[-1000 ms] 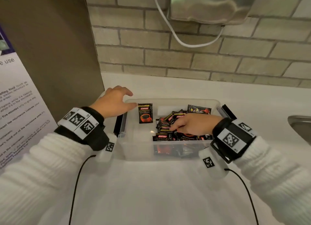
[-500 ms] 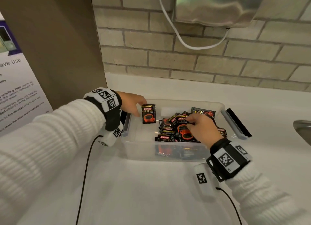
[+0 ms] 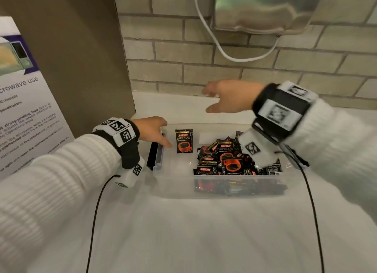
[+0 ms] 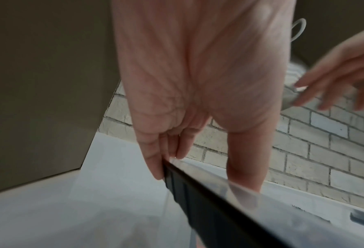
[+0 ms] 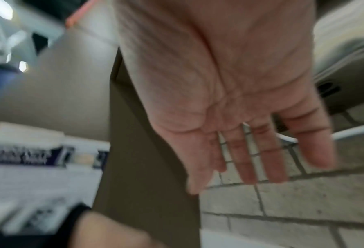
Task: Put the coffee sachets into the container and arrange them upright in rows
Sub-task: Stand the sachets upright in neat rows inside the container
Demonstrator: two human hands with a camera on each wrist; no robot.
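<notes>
My left hand point(image 3: 152, 131) grips the container's point(image 3: 173, 188) left rim — thumb inside, beside the upright sachet point(image 3: 183, 141). My right hand point(image 3: 230, 97) hovers spread, holding nothing — the loose sachets point(image 3: 226, 160) are heaped below it.

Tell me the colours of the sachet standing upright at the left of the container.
Black sachet with an orange-red cup and logo; clearest in the head view.
</notes>
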